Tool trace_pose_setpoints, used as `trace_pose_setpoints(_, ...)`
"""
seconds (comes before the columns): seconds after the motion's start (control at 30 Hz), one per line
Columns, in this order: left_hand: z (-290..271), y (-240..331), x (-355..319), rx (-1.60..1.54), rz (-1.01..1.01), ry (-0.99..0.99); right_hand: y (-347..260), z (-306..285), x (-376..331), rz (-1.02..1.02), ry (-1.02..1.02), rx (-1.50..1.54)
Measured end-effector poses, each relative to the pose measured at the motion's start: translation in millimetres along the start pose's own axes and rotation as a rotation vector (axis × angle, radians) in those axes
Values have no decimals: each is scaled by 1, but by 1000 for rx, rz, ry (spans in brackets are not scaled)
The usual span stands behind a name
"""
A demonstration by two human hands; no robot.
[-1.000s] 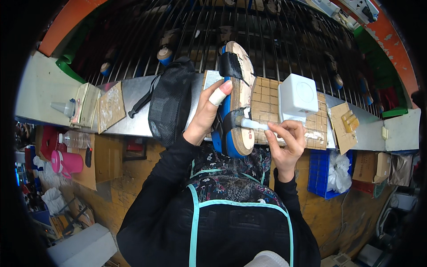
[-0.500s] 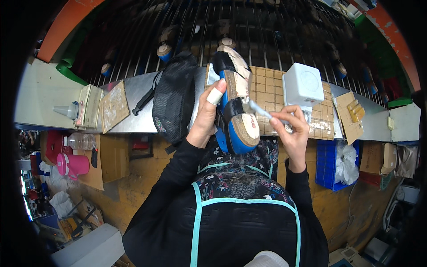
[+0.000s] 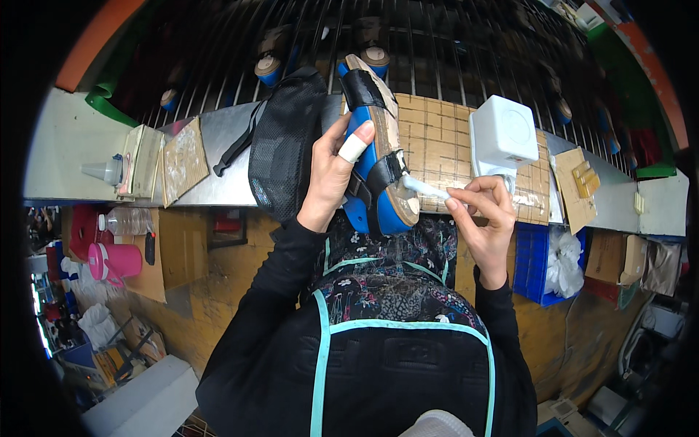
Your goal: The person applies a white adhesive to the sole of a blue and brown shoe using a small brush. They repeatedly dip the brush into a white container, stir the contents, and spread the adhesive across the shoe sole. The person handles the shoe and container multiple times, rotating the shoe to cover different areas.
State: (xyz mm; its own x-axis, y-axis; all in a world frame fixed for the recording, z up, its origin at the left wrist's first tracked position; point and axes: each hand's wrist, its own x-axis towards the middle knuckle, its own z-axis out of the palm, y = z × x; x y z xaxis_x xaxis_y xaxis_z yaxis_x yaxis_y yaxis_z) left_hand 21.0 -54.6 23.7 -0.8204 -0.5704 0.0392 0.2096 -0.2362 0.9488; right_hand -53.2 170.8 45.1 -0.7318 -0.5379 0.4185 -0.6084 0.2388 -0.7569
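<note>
Sandal [image 3: 378,153], blue sole with black straps and a tan footbed, is held up off the bench in front of the chest, heel end toward the person, toe end pointing away over the bench.

Left hand [image 3: 331,175]: closed around the sandal's left edge, fingers wrapped behind it, thumb laid up along the blue sole. The thumb carries a white tape wrap [image 3: 354,148]. The grip tilts the footbed toward the right hand, presumably so the heel area faces the tool.

Right hand [image 3: 484,218]: pinched shut on a thin white applicator [image 3: 429,191], held like a pen between thumb and fingertips. Its far tip touches the sandal near the heel strap. What is on the tip is too small to tell.

Outward from the hands:
- Black mesh bag [image 3: 284,156] lies on the grey metal bench [image 3: 218,138], just left of the left hand, strap trailing to the left.
- Gridded tan cutting mat [image 3: 437,142] lies behind the sandal, probably the work surface.
- White square box [image 3: 504,135] stands on the mat's right part, just above the right hand and within reach.
- Small squeeze bottle [image 3: 102,170] and flat cardboard pieces [image 3: 182,156] sit well off at the bench's left end.
- More blue-soled footwear [image 3: 268,69] rests on the dark barred rack behind the bench.
- Blue crate [image 3: 535,255] with white bags sits below the bench at right; pink jug [image 3: 116,260] below at left.
</note>
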Motion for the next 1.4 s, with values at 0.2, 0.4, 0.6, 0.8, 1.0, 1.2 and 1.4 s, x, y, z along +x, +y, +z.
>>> trace_pose_setpoints(0.2,-2,-3,0,43,22,-2,4,6,5,-144,81,-136)
trace_pose_setpoints(0.4,-3,2,7,13,-48,-36,11,1,6,-141,-35,-29)
trace_pose_setpoints(0.6,-1,1,13,-103,-208,-91,16,-5,4,-125,-59,19)
trace_pose_setpoints(0.8,10,-4,21,-280,-439,-139,17,-10,10,-172,-41,127)
trace_pose_setpoints(1.0,21,-8,3,-450,-514,-174,12,-12,24,-259,-90,192)
trace_pose_setpoints(1.2,8,-34,2,-907,-884,-669,8,-7,39,-348,-155,245)
trace_pose_setpoints(1.4,-8,-45,-38,-1006,-1076,-805,8,-6,48,-429,-301,169)
